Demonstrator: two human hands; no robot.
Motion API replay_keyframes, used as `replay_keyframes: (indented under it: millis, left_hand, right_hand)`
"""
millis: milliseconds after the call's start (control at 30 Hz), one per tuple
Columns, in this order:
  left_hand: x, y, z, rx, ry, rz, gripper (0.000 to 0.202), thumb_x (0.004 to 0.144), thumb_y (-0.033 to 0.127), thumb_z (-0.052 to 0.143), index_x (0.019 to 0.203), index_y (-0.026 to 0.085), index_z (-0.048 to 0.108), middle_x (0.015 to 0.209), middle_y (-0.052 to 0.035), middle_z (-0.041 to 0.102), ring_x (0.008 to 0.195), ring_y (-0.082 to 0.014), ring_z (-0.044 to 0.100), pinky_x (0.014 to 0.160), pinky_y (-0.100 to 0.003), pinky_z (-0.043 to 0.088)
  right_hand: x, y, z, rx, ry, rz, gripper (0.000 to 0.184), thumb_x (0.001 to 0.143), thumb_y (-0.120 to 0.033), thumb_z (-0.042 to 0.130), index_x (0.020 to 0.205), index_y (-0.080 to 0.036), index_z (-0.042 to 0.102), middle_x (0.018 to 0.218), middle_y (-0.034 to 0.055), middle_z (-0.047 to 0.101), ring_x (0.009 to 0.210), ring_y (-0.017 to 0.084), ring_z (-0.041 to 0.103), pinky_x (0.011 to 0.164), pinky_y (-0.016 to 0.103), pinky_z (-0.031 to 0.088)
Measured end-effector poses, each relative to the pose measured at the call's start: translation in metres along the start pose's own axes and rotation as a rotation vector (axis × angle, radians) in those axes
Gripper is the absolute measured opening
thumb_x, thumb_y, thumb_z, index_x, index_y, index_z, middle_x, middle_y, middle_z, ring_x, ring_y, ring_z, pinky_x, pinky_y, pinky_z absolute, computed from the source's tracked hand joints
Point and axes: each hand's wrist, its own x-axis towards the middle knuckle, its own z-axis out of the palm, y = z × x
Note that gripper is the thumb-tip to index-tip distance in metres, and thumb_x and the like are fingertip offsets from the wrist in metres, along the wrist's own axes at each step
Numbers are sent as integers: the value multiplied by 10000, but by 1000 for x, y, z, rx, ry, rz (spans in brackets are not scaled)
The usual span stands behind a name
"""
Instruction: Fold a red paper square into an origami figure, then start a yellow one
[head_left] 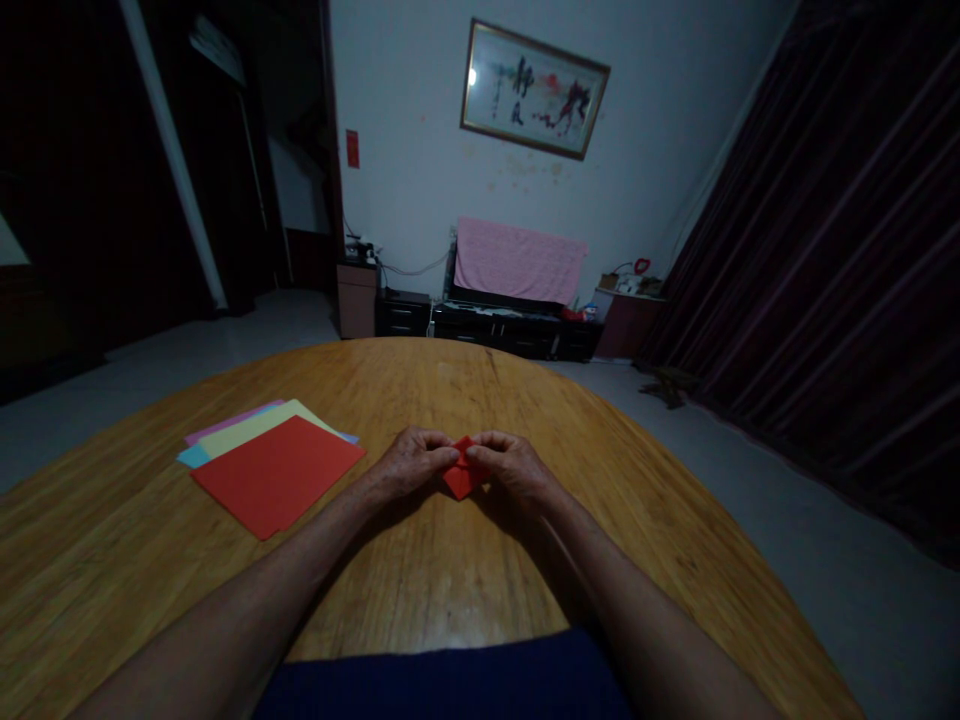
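From the head camera, both hands meet in the middle of a round wooden table [420, 390]. The left hand [411, 462] and the right hand [511, 466] are closed on a small red paper [463, 480]. Each hand pinches one side of it with thumb and fingers. The paper sits between the two hands, low over the table top, maybe touching it; I cannot tell. Held from both sides like this, the little piece stays firm and does not slip. It looks folded, with sharp corners and a point at the bottom.

To the left lies a stack of paper sheets [274, 470], flat on the table and well apart from the hands. A big red sheet is on top. Yellow, purple and blue edges peek out from under it. The sheets look thin, smooth and square-cornered. They lie on the left hand's side, out of the way of the arms.

The table is smooth and shiny, with long wood lines. Far behind, a framed picture [534, 88] hangs on the wall, a soft pink cloth [519, 260] covers something, and a dark curtain [840, 250] hangs on the right.
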Motion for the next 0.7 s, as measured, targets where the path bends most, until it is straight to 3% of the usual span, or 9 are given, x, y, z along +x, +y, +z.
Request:
replay_keyframes:
  millis: [533,700]
  left_hand:
    - [-1,3,-1,54,7,-32,182,719,309,655,668,135,647,528,1,534,432,-75,436,417,-213,276]
    - [0,2,-1,39,6,-27,185,707,308,680,695,127,650,557,-10,562,459,-82,477,437,-209,333]
  right_hand:
    - [8,0,-8,-165,-15,-54,247,661,-351,779,783,-179,650,714,27,627,615,130,549,574,266,414]
    - [9,-1,-8,-206,-17,-74,251,656,-359,782,766,-173,656,719,36,635,628,138,561,588,274,428]
